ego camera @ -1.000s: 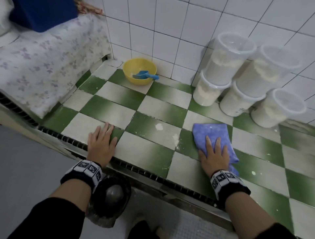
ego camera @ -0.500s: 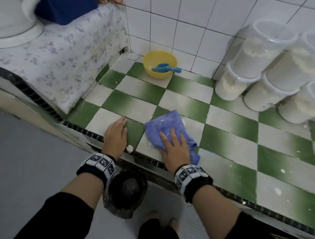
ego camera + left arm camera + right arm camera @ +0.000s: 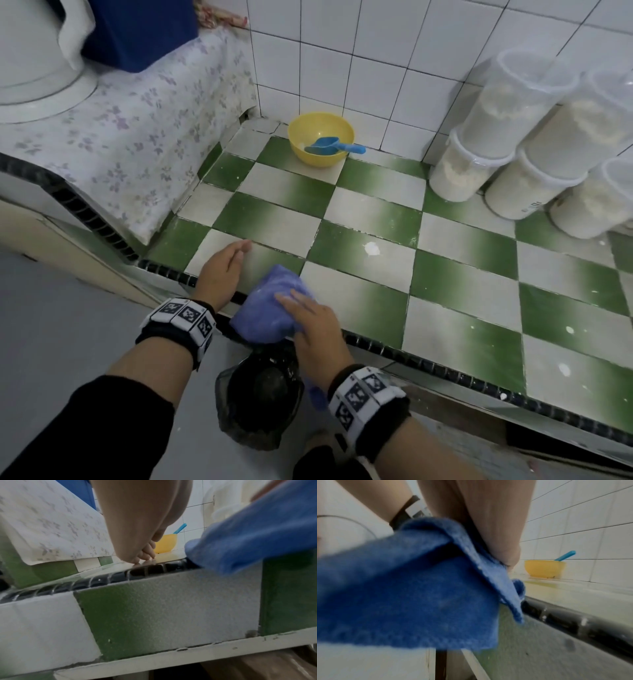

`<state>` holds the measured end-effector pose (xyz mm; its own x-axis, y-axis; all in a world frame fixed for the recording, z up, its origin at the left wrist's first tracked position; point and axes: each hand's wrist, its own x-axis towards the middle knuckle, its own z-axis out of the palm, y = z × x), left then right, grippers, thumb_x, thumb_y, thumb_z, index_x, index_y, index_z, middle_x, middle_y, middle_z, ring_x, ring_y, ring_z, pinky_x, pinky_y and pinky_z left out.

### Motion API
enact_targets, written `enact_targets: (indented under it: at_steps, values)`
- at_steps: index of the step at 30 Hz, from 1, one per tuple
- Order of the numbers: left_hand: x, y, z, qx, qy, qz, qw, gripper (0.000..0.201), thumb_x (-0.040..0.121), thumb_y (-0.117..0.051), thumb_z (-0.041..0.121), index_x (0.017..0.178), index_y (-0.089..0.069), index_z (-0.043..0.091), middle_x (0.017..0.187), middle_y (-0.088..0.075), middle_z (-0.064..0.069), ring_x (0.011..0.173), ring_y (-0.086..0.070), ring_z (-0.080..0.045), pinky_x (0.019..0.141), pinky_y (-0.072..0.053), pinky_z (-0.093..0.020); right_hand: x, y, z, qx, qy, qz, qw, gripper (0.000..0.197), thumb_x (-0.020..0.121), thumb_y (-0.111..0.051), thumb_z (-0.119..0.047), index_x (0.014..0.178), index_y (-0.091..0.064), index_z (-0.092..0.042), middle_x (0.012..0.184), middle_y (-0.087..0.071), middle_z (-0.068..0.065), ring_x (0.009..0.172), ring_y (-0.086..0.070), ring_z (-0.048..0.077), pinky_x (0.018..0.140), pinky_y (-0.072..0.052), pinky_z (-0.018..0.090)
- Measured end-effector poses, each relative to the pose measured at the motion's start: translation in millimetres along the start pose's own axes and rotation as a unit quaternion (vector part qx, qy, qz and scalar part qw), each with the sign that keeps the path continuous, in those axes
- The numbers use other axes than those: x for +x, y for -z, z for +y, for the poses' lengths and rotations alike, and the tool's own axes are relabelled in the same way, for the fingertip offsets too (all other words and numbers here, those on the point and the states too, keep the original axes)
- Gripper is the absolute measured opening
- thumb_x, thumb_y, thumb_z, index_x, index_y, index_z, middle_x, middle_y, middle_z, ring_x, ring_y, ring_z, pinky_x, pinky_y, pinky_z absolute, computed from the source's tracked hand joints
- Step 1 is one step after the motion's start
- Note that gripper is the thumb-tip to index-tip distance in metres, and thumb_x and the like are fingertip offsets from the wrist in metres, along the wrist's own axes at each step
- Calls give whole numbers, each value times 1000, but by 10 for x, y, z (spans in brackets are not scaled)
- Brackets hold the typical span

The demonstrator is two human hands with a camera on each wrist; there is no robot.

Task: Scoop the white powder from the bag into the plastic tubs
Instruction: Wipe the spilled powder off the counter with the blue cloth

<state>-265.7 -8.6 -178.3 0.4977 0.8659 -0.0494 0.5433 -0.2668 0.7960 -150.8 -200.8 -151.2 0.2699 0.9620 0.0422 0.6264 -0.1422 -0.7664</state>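
Clearly the scooping looks finished: five plastic tubs [image 3: 513, 185] holding white powder are stacked against the wall. Left hand [image 3: 222, 270] rests flat on the tiled counter [image 3: 462, 240]; right hand [image 3: 315, 329] presses a blue cloth [image 3: 270, 308] over its edge above a black bag [image 3: 260, 404], wiping spills. The scoop [image 3: 334, 146] lies in a yellow bowl [image 3: 301, 150].

**Both hands low at the counter's front edge**

The left hand [image 3: 222, 270] stands on its little-finger side, fingers straight and close together, fingertips [image 3: 137, 559] touching the tiled top, palm facing the right hand. The right hand [image 3: 315, 329] lies palm down with fingers extended, pressing on a blue terry cloth [image 3: 270, 308] at the edge; its thumb is hidden. Both forearms reach forward, bare below black sleeves, each wrist wrapped in a black band carrying white square-patterned markers.
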Motion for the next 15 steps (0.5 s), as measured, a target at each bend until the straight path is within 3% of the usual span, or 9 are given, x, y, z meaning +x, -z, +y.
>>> enact_targets:
  at_steps: [3,5,6,7,8,9,11,13,15]
  values:
    - [25,34,5,-6,6,2,1000,33,104,-39,12,130,-59,7,129,-63,-2,116,-55,-13,95,-34,-17,196,472,-17,98,-62,107,987,60,73,-35,1,124,-61,-16,119,-62,-3,112,-57,15,104,-43,38]
    - [21,33,4,-2,-4,2,1000,33,104,-39,13,130,-60,8,128,-63,0,113,-52,-7,95,-34,-15,312,879,-47,128,-97,151,975,60,74,-34,5,115,-64,-27,98,-65,-17,95,-61,2,94,-48,21]
    - [19,27,-1,-3,-10,5,1000,33,104,-39,12,130,-59,8,127,-64,0,112,-52,-6,94,-33,-14,391,1069,45,108,-101,182,972,62,75,-34,9,113,-63,-30,94,-65,-20,90,-62,1,86,-46,9]
    - [15,19,-9,-5,-17,9,1000,33,104,-40,12,130,-59,7,126,-64,-1,113,-53,-7,94,-33,-13,489,1247,214,77,-115,214,967,62,76,-34,10,115,-64,-28,97,-65,-17,90,-64,7,80,-46,5]
    - [16,13,-19,-6,-24,14,1000,32,104,-40,11,130,-59,7,126,-65,-1,113,-54,-8,94,-33,-12,604,1395,443,36,-146,238,960,57,78,-35,5,119,-62,-24,104,-66,-8,91,-65,17,79,-51,12]
    - [17,5,-31,-6,-29,17,999,32,104,-40,11,130,-59,7,125,-65,-1,113,-54,-9,94,-33,-11,724,1520,679,-16,-183,243,953,54,79,-37,-6,126,-57,-23,116,-65,2,98,-64,25,84,-54,26]
    - [18,-4,-67,-1,-36,20,999,33,104,-41,10,130,-59,8,125,-64,1,112,-53,-6,94,-33,-11,916,1638,1168,-130,-281,147,939,58,83,-41,-27,141,-38,-24,142,-43,16,123,-49,37,100,-43,46]
    - [28,-12,-120,6,-52,19,998,33,103,-42,10,131,-59,9,126,-63,1,114,-53,-8,97,-33,-15,991,1605,1496,-244,-397,-5,885,65,91,-43,-42,148,-13,-32,157,-5,17,141,-16,41,113,-22,49]
    - [35,-32,-177,10,-75,21,997,32,102,-43,10,131,-58,9,128,-63,-2,118,-55,-13,102,-36,-21,1024,1536,1608,-300,-430,-54,850,68,92,-39,-53,148,-1,-39,156,12,15,143,2,42,115,-11,53]
